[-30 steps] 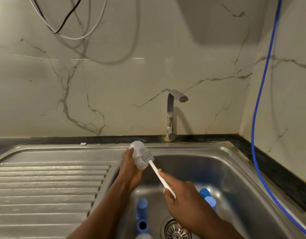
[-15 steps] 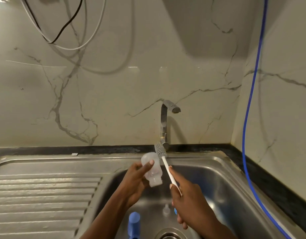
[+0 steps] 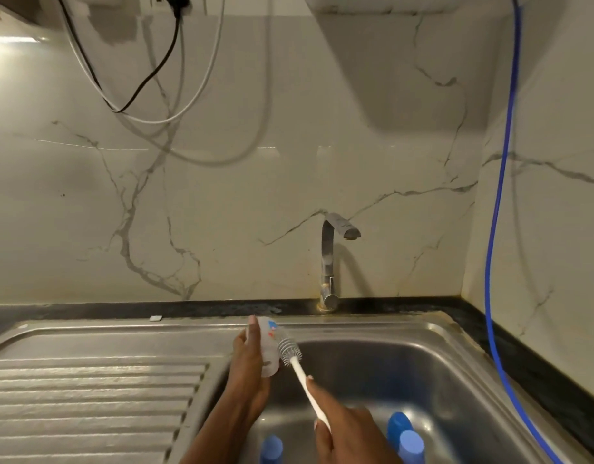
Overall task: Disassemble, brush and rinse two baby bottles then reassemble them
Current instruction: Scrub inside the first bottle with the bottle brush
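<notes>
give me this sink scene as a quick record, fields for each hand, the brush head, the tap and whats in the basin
left hand: holds the clear bottle over the basin's left edge
right hand: grips the brush by its white handle
brush head: against the bottle's side
tap: no water stream visible
basin: three blue bottle parts lying at the bottom
drainboard: left of the basin

head cam | faces forward-down | close over sink (image 3: 422, 336)
</notes>
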Tool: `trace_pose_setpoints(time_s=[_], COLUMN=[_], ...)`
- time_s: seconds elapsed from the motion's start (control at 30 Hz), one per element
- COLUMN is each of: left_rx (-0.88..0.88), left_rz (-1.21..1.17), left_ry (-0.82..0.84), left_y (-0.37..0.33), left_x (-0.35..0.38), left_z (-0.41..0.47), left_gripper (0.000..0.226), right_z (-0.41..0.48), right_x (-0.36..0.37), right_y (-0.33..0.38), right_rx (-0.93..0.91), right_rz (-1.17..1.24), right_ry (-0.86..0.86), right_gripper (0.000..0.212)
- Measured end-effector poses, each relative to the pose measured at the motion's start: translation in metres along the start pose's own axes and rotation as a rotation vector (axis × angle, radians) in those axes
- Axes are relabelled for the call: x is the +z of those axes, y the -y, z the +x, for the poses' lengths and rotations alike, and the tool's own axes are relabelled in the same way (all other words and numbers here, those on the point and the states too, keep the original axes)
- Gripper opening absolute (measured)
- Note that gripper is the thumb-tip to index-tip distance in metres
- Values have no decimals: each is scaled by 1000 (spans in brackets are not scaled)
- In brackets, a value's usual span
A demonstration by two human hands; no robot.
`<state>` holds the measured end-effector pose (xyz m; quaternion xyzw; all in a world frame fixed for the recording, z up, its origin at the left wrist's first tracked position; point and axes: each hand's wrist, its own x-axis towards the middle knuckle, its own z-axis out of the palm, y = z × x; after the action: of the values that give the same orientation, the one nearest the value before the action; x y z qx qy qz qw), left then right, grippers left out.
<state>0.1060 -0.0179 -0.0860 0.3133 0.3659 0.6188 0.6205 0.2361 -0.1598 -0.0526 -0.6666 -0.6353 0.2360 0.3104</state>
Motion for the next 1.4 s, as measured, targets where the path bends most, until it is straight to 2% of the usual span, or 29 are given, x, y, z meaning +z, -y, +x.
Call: trace_pose_setpoints(time_s=[0.13, 0.27, 0.37, 0.47, 0.53, 0.6, 0.67, 0.77, 0.83, 0.93, 1.07, 1.13, 1.27, 1.4], left_rx=[-30, -104, -30, 12, -20, -49, -49, -38, -46, -76, -94, -115, -166, -146], left_rz=[53, 24, -5, -3, 14, 56, 148, 220, 207, 200, 152, 53, -160, -138], left_ry=[174, 265, 162, 25, -22, -8, 35, 125, 178, 212, 210, 201, 113, 47], left_y=[5, 11, 12, 7, 9, 13, 18, 22, 20, 16, 17, 14, -1, 2], left_x=[15, 19, 11, -2, -10, -9, -1, 15, 21, 24, 20, 14, 3, 0], left_z=[-10, -15, -6, 4, 9, 9, 3, -11, -17, -21, -19, -14, -2, -3], left_gripper=[60, 58, 58, 57, 59, 61, 59, 53, 55, 59, 61, 65, 68, 59], right_z=[2, 0, -1, -5, -11, -10, -3, -2, 2, 5, 0, -7, -11, -9], right_x=[-22, -27, -19, 7, 18, 13, 2, -17, -19, -22, -22, -18, -7, -4], right_y=[-1, 0, -3, -8, -16, -8, 0, 5, 3, -4, -5, 1, 7, 9], right_rx=[23, 42, 42, 50, 34, 12, -10, -8, 17, 24, 7, 4, -41, -82], right_rz=[-109, -79, -75, 110, 103, 24, 13, -152, -154, -67, -65, -89, -123, -168], right_ry=[-91, -98, -49, 10, 121, 103, -21, -26, -84, -81, -53, -33, 129, 171], right_gripper=[57, 57, 55, 48, 59, 60, 52, 56, 54, 54, 55, 55, 57, 56])
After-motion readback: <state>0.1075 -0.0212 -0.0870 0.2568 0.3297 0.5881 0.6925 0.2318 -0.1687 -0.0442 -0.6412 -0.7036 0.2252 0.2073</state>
